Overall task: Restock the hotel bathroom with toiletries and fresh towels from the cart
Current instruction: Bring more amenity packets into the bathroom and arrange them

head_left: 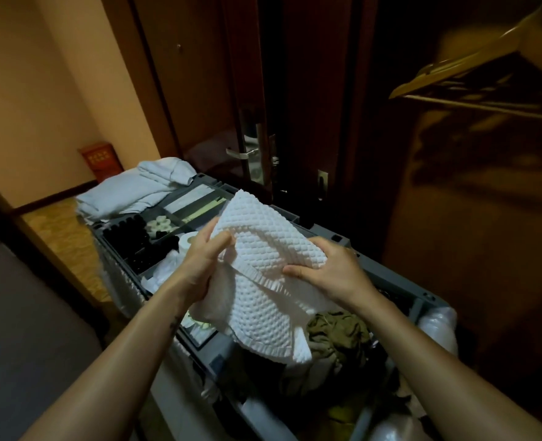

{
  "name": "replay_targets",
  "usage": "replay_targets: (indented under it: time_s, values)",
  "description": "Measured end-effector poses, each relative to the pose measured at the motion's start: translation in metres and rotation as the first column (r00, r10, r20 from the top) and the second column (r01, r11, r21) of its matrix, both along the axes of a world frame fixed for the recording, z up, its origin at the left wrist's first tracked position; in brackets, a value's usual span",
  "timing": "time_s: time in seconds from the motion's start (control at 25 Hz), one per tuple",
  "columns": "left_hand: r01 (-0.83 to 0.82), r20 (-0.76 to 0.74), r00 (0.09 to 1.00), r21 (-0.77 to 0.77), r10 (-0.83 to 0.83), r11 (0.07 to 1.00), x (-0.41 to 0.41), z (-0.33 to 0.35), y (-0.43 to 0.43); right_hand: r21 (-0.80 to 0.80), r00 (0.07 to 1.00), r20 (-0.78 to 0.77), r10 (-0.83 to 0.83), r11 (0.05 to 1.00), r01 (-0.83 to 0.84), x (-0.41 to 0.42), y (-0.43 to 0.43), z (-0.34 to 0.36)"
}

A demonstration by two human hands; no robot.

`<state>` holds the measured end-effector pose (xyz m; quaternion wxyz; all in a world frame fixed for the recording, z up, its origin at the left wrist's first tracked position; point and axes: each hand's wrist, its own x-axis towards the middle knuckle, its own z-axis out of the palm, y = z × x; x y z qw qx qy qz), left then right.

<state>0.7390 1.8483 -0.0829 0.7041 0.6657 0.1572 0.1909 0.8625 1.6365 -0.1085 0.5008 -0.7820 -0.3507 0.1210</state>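
Two hands are on one white waffle-weave towel [272,272], held up over the grey housekeeping cart [387,275]: our left hand [204,265] is clenched around a bunched edge, and our right hand [330,268] pinches the other side with the thumb on top, so the cloth hangs between them, its lower part drooping toward an olive rag [339,335] in the cart's near bin. We judge the job to be at an early stage. We are at the cart beside a dark wooden door [311,90], no bathroom is in sight, and nothing shows as delivered. Folded pale linens [136,189] lie stacked at the far end, small black bottles [134,237] fill a tray compartment, and a toilet paper roll [188,241] sits just behind our left hand, all apparently waiting to go in.
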Motion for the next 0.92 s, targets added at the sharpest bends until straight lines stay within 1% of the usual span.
replay_targets:
  time_s: [0.12,0.16,0.2,0.32,0.4,0.52,0.76,0.92]
  values:
    - [-0.042,0.002,0.999,-0.030,0.042,0.999,-0.001,-0.013,0.018,-0.004,0.998,0.054,-0.045,0.999,0.045,0.000,0.016,-0.004]
    - [-0.044,0.005,0.999,-0.017,0.044,0.999,-0.001,-0.016,0.023,-0.018,0.998,0.051,-0.047,0.999,0.048,0.001,0.021,-0.004]
    - [-0.040,0.005,0.999,-0.009,0.040,0.999,-0.002,-0.021,0.025,-0.041,0.999,0.016,-0.044,0.998,0.045,0.001,0.024,-0.005]
    - [-0.062,0.023,0.998,-0.006,0.062,0.998,-0.007,-0.026,0.023,-0.108,0.995,-0.077,0.060,0.992,-0.068,0.003,0.023,-0.005]
    - [-0.073,0.027,0.997,-0.009,0.074,0.997,-0.013,-0.023,0.015,-0.119,0.992,-0.070,0.107,0.986,-0.114,0.000,0.018,-0.002]
    - [-0.120,0.034,0.992,-0.011,0.121,0.993,-0.023,-0.015,-0.001,-0.078,0.989,-0.071,0.128,0.988,-0.134,-0.007,0.008,0.000]
    - [-0.203,0.039,0.979,0.061,0.201,0.977,-0.054,-0.007,-0.065,-0.045,0.997,0.025,0.079,0.996,-0.078,-0.018,-0.027,-0.014]
    - [-0.328,0.025,0.945,0.102,0.327,0.939,-0.086,-0.009,-0.137,0.036,0.982,0.044,0.182,0.982,-0.184,-0.031,-0.073,-0.028]
